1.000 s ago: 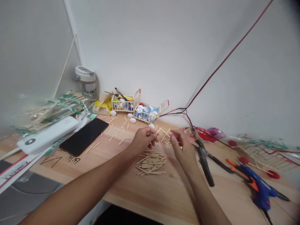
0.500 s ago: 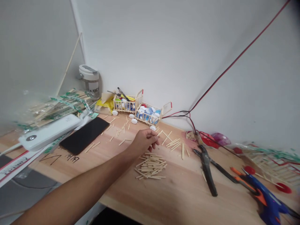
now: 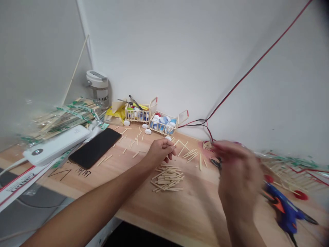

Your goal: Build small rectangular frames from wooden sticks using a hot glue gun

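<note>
**Two stick carts [image 3: 138, 115] stand finished at the back of the desk [image 3: 180, 209] while loose sticks [image 3: 167, 178] lie in front**

The left hand [image 3: 159, 152] sits at center, just above the pile of sticks, its fingers curled in toward the thumb in a closed pinch. Whether it grips a thin stick cannot be told from this view. The right hand [image 3: 238, 168] is raised at center right, well apart from the left and blurred by motion. Its fingers look loosely curved, but whether it holds anything cannot be told.

The sticks lie in a rough heap on the desk below the left hand, with a smaller cluster [image 3: 190, 154] to the right of it and more strewn [image 3: 131, 145] to the left. Going by how things lie, two carts look complete: both are railed frames with upright handles, and both are filled with bottle caps. White caps [image 3: 147, 131] lie loose just in front of them. Nothing built stands near the hands, and many cut sticks lie unused.

Pliers [image 3: 216, 163] show just below the right hand, and a blue glue gun [image 3: 282, 209] lies at lower right. A phone [image 3: 95, 148] and a power bank [image 3: 56, 145] lie at left.
</note>
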Demonstrator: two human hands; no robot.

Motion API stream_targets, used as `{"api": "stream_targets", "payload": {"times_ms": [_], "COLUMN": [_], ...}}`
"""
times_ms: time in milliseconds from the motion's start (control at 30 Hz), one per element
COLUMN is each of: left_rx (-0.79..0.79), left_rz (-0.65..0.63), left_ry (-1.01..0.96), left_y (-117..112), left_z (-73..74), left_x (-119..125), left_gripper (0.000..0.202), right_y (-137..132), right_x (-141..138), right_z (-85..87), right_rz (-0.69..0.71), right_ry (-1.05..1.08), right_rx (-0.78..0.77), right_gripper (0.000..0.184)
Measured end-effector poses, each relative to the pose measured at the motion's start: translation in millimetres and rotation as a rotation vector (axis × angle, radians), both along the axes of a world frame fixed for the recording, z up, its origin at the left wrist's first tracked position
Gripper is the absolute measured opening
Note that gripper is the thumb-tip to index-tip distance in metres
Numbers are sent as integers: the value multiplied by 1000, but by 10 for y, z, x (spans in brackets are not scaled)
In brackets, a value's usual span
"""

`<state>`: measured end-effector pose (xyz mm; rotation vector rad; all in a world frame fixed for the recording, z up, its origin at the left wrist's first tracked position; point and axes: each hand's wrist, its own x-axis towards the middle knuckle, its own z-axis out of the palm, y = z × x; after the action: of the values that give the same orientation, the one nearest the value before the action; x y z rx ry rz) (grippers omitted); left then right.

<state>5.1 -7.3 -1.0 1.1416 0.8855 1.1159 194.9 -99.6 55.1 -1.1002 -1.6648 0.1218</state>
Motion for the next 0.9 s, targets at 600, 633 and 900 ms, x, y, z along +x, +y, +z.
{"api": "stream_targets", "payload": {"times_ms": [600, 633, 900], "left_rx": [0, 2, -22], "left_rz": [-35, -38, -36], "left_ry": [45, 46, 46], "left_y": [-64, -65, -78], "left_z": [-63, -64, -48], "left_x": [62, 65, 79], "left_gripper": [15, 15, 12], "right_y": [694, 695, 701], "right_x": [-132, -128, -115], "right_z": [-592, -598, -604], "right_rz": [-52, -48, -38], "right_ry": [-61, -65, -78], "right_rx": [-383, -381, -378], "right_gripper": [33, 31, 27]}}
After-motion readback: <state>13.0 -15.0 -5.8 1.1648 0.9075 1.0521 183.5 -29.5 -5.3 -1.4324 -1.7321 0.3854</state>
